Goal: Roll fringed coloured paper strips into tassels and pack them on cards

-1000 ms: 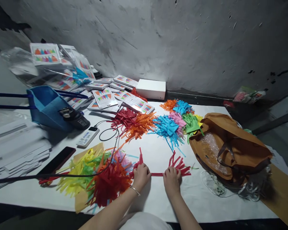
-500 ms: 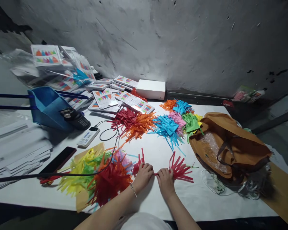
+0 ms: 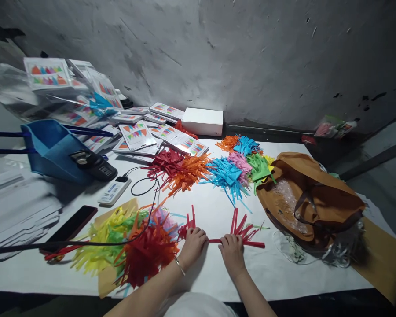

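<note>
A red tissue-paper tassel [image 3: 214,241] lies across the white table, its middle rolled into a thin strand and its fringes spread at both ends. My left hand [image 3: 194,244] is closed on the left part of the strand, fingers bent over it. On the right part, my right hand [image 3: 231,252] presses with its fingers close together, by the right fringe [image 3: 242,226]. A short bare stretch of the red strand shows between the hands. Left of my left wrist is a pile of red tassels [image 3: 148,255], beside yellow and green ones [image 3: 102,240].
Farther back lie dark red and orange tassels [image 3: 188,171] and blue ones [image 3: 226,174]. A brown bag [image 3: 313,193] stands at right. Printed packets [image 3: 137,135], a white box [image 3: 203,121], a power bank [image 3: 115,190], a phone [image 3: 71,226] and a blue bag [image 3: 53,149] are around. A black cable [image 3: 86,242] crosses the left side.
My right hand has shifted slightly to the right, so the hands are farther apart and more of the strand shows. The right fringe is more gathered. The whole view has shifted a little.
</note>
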`<state>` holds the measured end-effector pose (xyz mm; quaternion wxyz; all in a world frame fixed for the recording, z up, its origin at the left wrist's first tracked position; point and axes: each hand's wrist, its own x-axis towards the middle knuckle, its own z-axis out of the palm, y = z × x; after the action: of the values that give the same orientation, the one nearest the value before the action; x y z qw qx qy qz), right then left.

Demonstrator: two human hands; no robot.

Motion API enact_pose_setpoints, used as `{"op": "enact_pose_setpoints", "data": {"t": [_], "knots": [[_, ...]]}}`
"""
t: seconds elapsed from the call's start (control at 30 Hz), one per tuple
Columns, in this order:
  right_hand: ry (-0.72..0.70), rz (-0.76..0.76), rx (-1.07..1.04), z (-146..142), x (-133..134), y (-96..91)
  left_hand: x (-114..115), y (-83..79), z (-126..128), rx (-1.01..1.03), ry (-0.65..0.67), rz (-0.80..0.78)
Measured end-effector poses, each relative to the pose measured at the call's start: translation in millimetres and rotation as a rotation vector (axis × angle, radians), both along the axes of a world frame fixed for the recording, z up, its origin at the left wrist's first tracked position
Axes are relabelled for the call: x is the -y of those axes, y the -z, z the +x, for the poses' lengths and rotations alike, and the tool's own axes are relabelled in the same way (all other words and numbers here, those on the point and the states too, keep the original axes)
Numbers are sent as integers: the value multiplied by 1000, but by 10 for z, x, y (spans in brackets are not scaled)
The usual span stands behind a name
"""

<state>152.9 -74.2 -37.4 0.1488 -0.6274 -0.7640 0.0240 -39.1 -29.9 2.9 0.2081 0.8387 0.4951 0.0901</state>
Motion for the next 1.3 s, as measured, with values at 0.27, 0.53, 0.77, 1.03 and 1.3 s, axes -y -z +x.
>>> {"op": "enact_pose_setpoints", "data": {"t": [0.27,0.53,0.77,1.03,1.3], "knots": [[-5,-50,26,-78,-75,-81,46,-7,43,-40,-170,-8],[113,-129,97,-194,-244,-144,-80,11,222,-157,-292,-30],[137,-184,66,-173,-424,-175,-18,-56,194,-68,73,-24],[-5,-104,-35,-149,-355,-298,-204,-57,213,99,85,-157],[-189,48,-139,-102,-71,-413,8,-194,137,407,-170,-503]]}}
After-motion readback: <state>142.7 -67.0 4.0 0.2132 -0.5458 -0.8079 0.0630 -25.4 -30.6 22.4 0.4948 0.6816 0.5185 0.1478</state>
